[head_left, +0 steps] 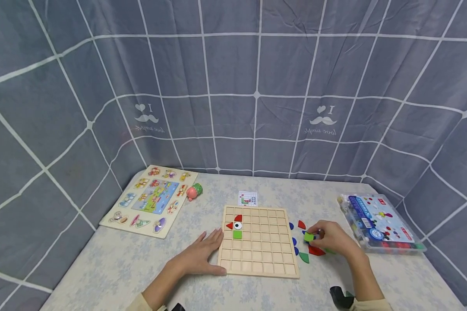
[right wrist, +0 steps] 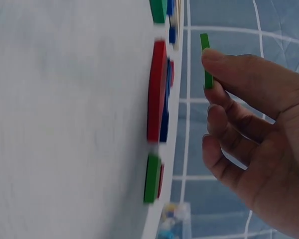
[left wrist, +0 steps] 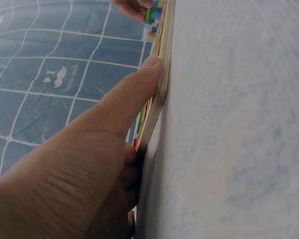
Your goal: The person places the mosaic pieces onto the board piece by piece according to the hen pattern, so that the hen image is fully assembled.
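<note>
A wooden grid board [head_left: 261,257] lies on the table. On it are a red quarter piece [head_left: 238,218], a red triangle [head_left: 229,225], a white eye piece [head_left: 238,225] and a green square [head_left: 237,234]. My left hand [head_left: 203,255] rests against the board's lower left corner, its thumb touching the front edge [left wrist: 162,82]. Right of the board, my right hand [head_left: 332,236] pinches a light green square tile [right wrist: 207,62] between thumb and finger, above the loose pieces. Below it lie a large red piece [right wrist: 157,89] and a green piece [right wrist: 151,178].
A small pattern card [head_left: 247,198] lies behind the board. At the left are a picture puzzle board [head_left: 140,207] and a red-and-green toy [head_left: 194,191]. A clear plastic box [head_left: 381,222] stands at the right. Blue pieces [head_left: 294,242] and a dark green piece [head_left: 304,258] lie beside the board.
</note>
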A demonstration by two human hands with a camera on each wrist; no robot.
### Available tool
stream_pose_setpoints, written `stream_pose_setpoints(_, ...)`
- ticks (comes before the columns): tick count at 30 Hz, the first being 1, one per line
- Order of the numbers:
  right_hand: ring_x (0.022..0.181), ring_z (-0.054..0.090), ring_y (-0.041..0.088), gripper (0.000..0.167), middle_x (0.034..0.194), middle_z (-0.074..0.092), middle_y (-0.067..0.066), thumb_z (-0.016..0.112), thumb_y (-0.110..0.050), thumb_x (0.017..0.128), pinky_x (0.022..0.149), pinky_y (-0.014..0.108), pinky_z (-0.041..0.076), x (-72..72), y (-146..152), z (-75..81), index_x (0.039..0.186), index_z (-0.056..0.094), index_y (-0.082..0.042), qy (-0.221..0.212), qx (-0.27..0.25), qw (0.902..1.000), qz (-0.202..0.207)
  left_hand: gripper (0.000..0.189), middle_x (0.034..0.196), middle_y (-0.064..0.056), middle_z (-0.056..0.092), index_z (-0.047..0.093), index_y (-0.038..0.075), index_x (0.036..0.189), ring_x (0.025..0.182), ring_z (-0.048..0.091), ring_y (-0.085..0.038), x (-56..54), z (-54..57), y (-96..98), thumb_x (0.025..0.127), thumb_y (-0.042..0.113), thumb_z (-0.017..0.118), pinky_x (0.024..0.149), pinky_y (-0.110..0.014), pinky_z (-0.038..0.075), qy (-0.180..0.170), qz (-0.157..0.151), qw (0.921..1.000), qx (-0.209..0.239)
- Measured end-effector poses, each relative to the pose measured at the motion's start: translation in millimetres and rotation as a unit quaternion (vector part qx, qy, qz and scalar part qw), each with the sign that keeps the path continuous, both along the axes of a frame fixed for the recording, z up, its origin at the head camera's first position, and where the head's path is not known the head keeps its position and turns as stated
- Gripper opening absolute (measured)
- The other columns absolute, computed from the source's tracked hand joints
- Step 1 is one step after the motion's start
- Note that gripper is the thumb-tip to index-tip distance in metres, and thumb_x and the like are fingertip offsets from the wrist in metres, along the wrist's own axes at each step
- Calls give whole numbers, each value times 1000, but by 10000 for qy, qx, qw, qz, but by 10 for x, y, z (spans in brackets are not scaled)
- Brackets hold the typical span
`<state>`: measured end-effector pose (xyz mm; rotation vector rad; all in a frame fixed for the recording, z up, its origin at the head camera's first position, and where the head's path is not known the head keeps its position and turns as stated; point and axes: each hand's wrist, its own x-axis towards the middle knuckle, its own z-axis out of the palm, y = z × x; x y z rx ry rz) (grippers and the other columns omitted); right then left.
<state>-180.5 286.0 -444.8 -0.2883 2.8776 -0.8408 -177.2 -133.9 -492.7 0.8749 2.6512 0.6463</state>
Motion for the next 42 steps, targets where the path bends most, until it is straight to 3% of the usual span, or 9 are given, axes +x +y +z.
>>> stream_pose_setpoints(9,62,45,6,26,77,62,-1,82,-14,75,51,21,41,-46,-303,-66,99,75,-5,159,-185,9981,559,111,163,-11,19,22,2,154,152,18,-26,-8,-28,-9,76,67,68,124,-52,11,28,-16,10000,14)
stream_pose_setpoints(15,64,48,1,24,82,63,-3,80,-13,77,53,21,45,-56,-528,-76,99,74,-7,235,-301,9945,976,111,163,-11,20,22,3,154,152,18,-26,5,-38,-16,76,67,68,124,-53,12,29,-22,10000,28)
stream_pose_setpoints(31,68,50,9,18,81,64,-9,82,-13,73,58,21,44,-133,-1361,16,91,77,-14,156,-107,9902,1383,108,163,-12,19,22,2,154,152,18,-26,7,-1,-17,78,63,68,124,-52,12,25,-33,10000,23)
stream_pose_setpoints(34,69,50,8,19,81,65,-9,82,-14,73,62,23,42,-141,-1479,46,91,77,-14,189,-18,9896,1426,108,163,-12,19,23,2,154,152,18,-26,4,3,-10,78,64,68,124,-52,12,31,-25,10000,19)
stream_pose_setpoints(42,65,50,6,19,83,68,-8,83,-13,72,59,20,43,-199,-1687,13,90,78,-13,275,54,9851,1697,110,163,-12,19,23,2,154,152,18,-27,-2,-10,-5,77,66,68,124,-53,12,50,-19,10000,37)
